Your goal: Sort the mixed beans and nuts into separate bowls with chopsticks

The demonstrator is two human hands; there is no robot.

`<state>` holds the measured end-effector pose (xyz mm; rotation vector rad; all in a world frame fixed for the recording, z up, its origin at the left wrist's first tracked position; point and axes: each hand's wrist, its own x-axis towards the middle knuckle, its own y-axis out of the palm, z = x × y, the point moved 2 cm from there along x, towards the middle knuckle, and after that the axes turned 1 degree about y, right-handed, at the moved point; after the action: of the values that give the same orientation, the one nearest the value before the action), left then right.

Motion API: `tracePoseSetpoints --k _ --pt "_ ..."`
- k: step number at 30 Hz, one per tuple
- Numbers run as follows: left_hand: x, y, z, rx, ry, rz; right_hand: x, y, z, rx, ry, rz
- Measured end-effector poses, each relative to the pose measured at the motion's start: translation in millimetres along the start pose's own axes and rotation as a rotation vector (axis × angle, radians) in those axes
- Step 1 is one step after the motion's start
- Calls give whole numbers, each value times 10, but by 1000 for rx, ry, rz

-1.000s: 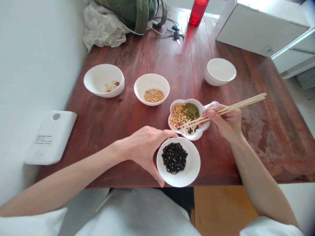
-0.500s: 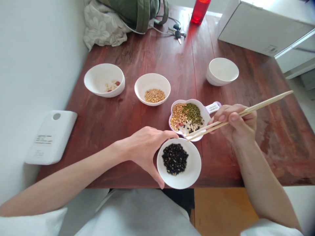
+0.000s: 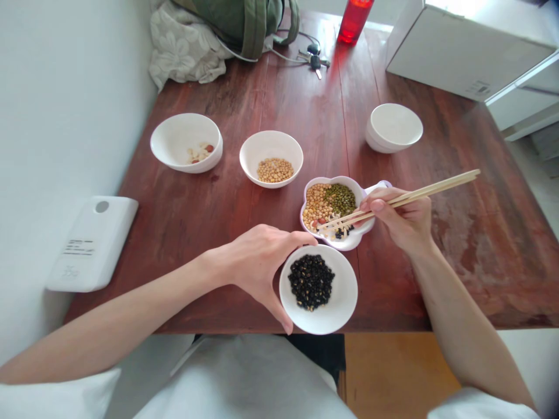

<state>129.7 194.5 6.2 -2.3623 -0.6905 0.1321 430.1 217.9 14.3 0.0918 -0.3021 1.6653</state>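
Note:
My left hand (image 3: 266,267) grips the left rim of a white bowl (image 3: 343,308) that holds black beans (image 3: 311,281), at the table's front edge. In my right hand (image 3: 399,218) is a pair of wooden chopsticks (image 3: 430,188). Their tips are over the lower part of a flower-shaped dish (image 3: 360,237) with a purple rim, among pale seeds. Yellow soybeans (image 3: 318,201), green mung beans (image 3: 341,199), a few reddish peanuts and some black beans lie in that dish too. Whether the tips pinch a bean is too small to tell.
Behind stand a bowl of soybeans (image 3: 271,142), a bowl with pale seeds and peanuts (image 3: 170,137), and another white bowl (image 3: 395,125) at right. A white power bank (image 3: 94,244) lies left. Keys (image 3: 315,60), a red bottle (image 3: 354,22), a green bag (image 3: 248,29) and a white box (image 3: 458,52) are farther back.
My right hand has moved left, taking the chopstick tips from the black-bean bowl's rim to the seeds in the flower-shaped dish. My left hand and its bowl have stayed nearly still.

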Motion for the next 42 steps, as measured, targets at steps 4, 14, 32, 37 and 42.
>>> tracePoseSetpoints --k 4,14,32,37,42 --pt "-1 -1 2 0 12 -13 0 2 -27 24 51 16" --pt "-7 8 11 -1 21 -19 21 0 -9 2 51 32" --pt "-3 -5 3 13 20 -8 19 -19 -8 13 94 25" --pt "-7 -1 3 15 33 -11 46 -83 -3 48 86 25" --pt "-8 3 5 27 34 -18 63 -143 11 79 76 41"
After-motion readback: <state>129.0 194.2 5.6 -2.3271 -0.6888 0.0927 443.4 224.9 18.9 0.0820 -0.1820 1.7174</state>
